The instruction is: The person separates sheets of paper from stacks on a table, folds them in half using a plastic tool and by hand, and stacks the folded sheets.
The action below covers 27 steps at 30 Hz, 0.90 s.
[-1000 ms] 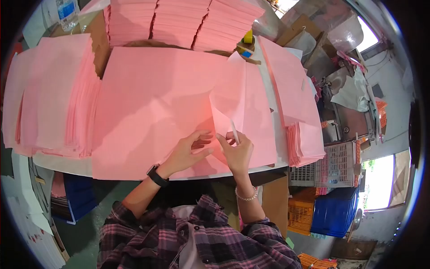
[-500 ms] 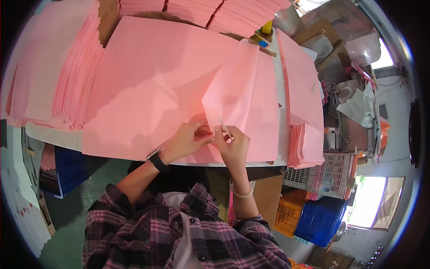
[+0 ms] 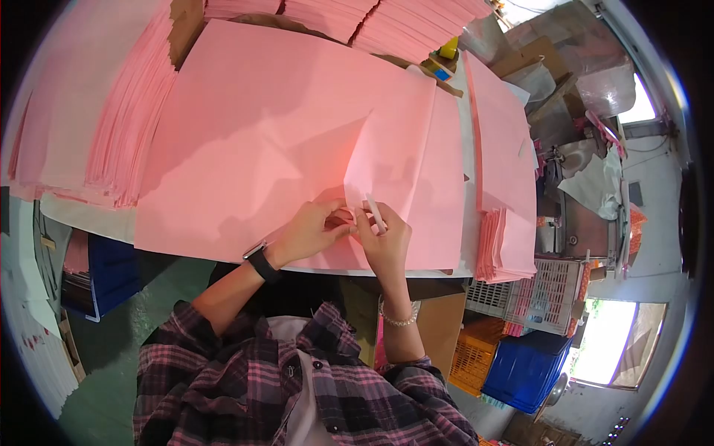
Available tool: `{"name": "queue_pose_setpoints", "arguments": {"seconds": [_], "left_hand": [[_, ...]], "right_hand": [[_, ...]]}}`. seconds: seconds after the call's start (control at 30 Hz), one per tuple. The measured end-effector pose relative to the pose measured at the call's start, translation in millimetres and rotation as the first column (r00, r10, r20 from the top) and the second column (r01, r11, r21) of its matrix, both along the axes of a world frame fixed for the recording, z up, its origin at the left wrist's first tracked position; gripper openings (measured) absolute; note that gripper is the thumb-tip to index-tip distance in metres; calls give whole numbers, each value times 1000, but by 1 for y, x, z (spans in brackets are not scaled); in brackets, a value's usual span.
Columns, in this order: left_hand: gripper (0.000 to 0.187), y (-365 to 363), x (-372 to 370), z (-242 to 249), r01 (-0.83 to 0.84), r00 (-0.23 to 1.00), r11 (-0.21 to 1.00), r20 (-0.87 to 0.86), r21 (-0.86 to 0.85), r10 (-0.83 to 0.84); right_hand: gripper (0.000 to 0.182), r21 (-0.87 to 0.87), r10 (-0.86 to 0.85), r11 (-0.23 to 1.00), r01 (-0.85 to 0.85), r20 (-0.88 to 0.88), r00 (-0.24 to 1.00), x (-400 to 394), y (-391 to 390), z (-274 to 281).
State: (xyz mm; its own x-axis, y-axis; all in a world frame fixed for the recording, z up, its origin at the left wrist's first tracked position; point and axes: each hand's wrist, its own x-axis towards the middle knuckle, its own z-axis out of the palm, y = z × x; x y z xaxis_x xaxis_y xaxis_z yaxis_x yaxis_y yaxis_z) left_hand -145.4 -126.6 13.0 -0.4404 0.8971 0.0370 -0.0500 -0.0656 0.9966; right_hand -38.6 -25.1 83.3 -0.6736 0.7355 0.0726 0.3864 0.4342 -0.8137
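A large pink paper sheet lies in front of me, its near part lifted into a raised fold. My left hand, with a black watch on the wrist, is closed with its fingertips pinching the sheet near its front edge. Right beside it, my right hand is closed too, thumb and forefinger at the paper. A thin white stick is held between its fingers, pointing up and away. The fingertips partly hide the paper between the hands.
Stacks of pink paper stand at the left, along the back and at the right. A yellow tape roll sits at the back right. Below on the right are a white crate, an orange basket and a blue bin.
The raised fold has become narrower, and the paper right of it lies flatter. The white stick shows more plainly in my right hand, while both hands stay in nearly the same place.
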Motion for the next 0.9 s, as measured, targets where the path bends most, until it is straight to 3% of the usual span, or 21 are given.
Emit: {"name": "queue_pose_setpoints", "arguments": {"seconds": [0.1,0.23,0.33,0.73,0.9], "left_hand": [[26,0,-1,2,6,1000,1000,-4,-4,-6],[25,0,-2,5,0,1000,1000,25,31,-1],[24,0,-2,0,10,1000,1000,21,12,-10],[23,1,-2,-3,7,1000,1000,0,-14,-7],[25,3,0,-12,-4,1000,999,-2,36,4]], "right_hand": [[21,40,15,999,-13,-62,998,1,3,-7],[23,6,-10,1000,10,2,1000,1,7,-7],[22,-100,-23,995,27,40,999,0,8,-6],[21,-217,-15,976,12,-9,1000,0,9,-13],[21,-189,-16,982,14,-7,1000,1,9,-12]]}}
